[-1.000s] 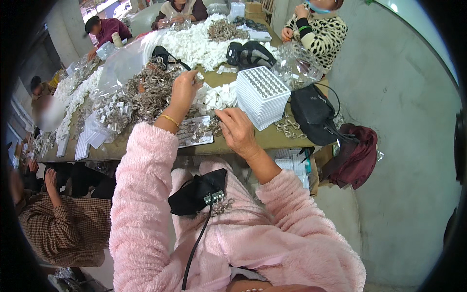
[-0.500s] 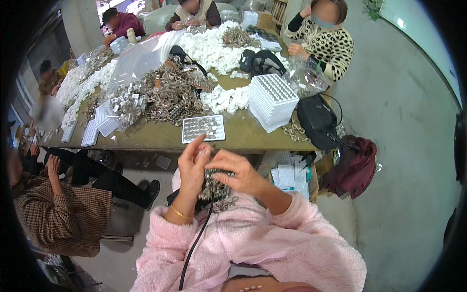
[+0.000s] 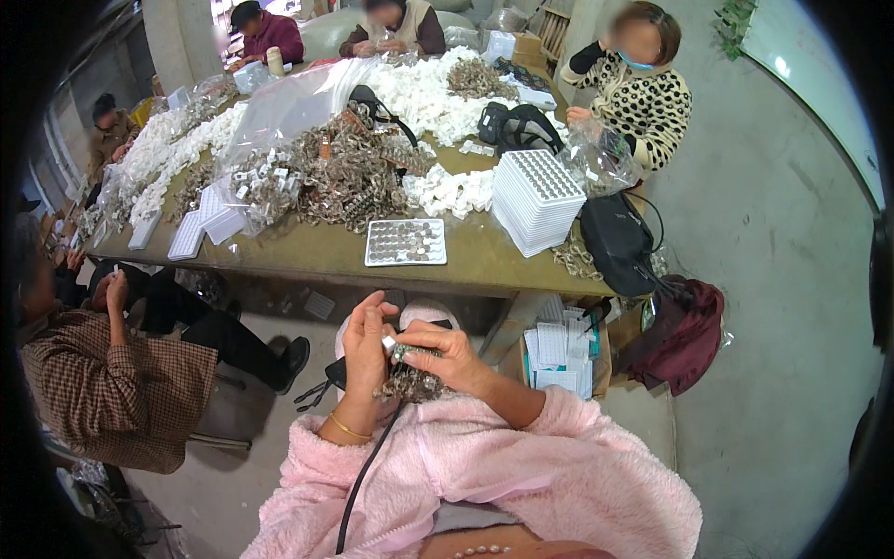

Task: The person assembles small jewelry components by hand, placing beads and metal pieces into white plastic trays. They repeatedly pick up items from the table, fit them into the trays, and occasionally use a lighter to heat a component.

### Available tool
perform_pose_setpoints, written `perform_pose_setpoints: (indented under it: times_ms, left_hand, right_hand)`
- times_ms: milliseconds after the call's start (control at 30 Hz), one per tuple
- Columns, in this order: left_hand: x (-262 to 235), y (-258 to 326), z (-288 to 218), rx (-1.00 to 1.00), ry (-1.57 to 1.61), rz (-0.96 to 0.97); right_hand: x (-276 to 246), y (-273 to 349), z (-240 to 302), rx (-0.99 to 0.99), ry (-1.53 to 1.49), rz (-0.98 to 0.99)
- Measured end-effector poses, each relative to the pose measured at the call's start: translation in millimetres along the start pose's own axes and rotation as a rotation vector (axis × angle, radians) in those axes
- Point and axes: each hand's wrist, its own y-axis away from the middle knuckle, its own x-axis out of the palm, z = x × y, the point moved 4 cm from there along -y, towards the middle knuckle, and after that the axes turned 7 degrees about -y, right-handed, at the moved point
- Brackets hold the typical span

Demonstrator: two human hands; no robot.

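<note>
Over my lap, my left hand [image 3: 363, 349] is closed near a small white block [image 3: 388, 344], pinching it at the thumb side, its index finger raised. My right hand [image 3: 445, 356] meets it from the right, fingers curled over a bunch of small silvery metal parts [image 3: 410, 384] that hangs beneath the fingers. Some of the bunch is hidden behind the hands. On the table edge ahead lies a white tray [image 3: 374, 262] with rows of small round metal pieces in it.
The green table [image 3: 321, 250] carries a heap of metal parts [image 3: 345, 177], white block piles [image 3: 452, 191], a stack of white trays [image 3: 540, 210] and a black bag [image 3: 615, 238]. Below stands a box of trays [image 3: 559, 349]. A co-worker in a checked jacket [image 3: 121, 401] sits at left; others surround the table.
My hands have come back from the table edge toward my lap. The small white block now shows between them. The view has shifted slightly, and the tray is now uncovered.
</note>
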Motion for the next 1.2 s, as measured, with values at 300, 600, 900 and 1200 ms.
perform_pose_setpoints:
  times_ms: [300, 600, 900, 1200]
  left_hand:
    - [4, 18, -25, -0.239, -0.007, 0.248]
    - [3, 27, -33, -0.158, -0.072, 0.269]
    - [12, 30, -45, -0.07, -0.148, 0.433]
    - [7, 26, -28, -0.168, -0.166, 0.436]
  right_hand:
    - [-20, -1, 21, -0.043, 0.202, -0.001]
    - [-25, 7, 47, -0.117, 0.222, -0.018]
    - [-26, 8, 60, -0.158, 0.204, 0.024]
    - [-33, 9, 58, -0.103, 0.33, 0.095]
